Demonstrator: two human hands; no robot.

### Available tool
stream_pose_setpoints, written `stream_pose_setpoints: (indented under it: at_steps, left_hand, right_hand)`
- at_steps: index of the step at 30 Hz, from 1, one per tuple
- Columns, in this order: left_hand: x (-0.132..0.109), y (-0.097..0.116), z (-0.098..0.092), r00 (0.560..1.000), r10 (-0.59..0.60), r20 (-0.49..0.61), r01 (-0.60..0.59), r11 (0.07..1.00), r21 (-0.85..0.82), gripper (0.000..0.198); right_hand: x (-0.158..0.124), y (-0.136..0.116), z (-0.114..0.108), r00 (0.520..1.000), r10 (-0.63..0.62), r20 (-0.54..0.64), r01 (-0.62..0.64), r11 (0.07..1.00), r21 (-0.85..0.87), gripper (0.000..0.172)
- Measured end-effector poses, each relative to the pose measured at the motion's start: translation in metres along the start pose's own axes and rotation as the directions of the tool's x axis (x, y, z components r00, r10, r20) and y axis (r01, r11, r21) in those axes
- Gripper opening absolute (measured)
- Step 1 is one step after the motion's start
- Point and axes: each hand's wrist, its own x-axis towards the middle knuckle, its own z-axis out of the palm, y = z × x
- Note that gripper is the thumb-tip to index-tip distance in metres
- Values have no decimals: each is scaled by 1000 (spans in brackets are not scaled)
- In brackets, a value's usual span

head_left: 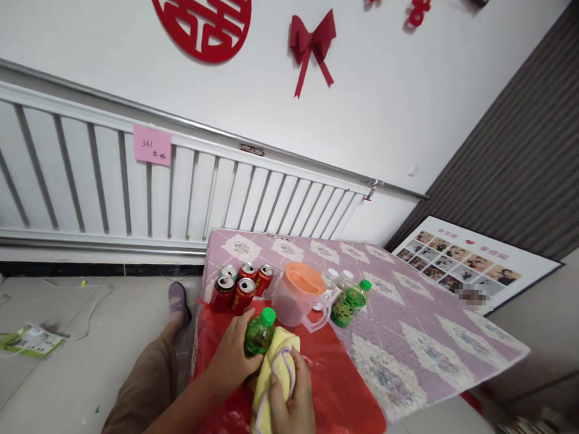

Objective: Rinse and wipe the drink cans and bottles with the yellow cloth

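Holding, left: your left hand (236, 349), grip closed around a green bottle (259, 337), cap on, over the near part of the desk (411, 280); whether its base rests there, you cannot tell from this view. Holding, right: your right hand (295, 403), grip closed on a bunched yellow cloth (277, 373) with purple edging, set against the bottle's side. Beneath both: a red sheet (335, 379). Standing beyond your hands: five cans (244, 297), grouped at left; one clear jug (287, 304), orange lid on; one second green bottle (349, 306), upright at right. Progress, judged: one bottle and the cloth brought together, that contact unfinished; cans, jug and second bottle out of hand, whether already handled unclear.
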Motion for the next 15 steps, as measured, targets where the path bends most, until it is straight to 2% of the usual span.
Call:
stream_pose_setpoints:
  at_steps: [3,7,9,11,15]
  left_hand:
    - [-2,-1,3,999,22,-36,-20,998,59,72]
    - [-3,-4,-1,994,108,-17,-108,994,7,60]
    - [-3,-2,-3,995,100,14,-101,995,8,58]
    - [-2,3,-3,999,29,26,-30,997,70,56]
    - [4,9,5,998,-61,-31,65,989,130,62]
  right_hand:
    - [-1,-17,0,987,-155,36,157,984,-86,50]
    - [-9,-28,12,963,-265,51,270,948,-167,53]
    - [-11,-25,14,957,-283,66,291,939,-183,55]
    - [-10,-15,11,958,-270,96,284,939,-194,56]
    - [-5,11,-3,970,-210,122,232,950,-210,53]
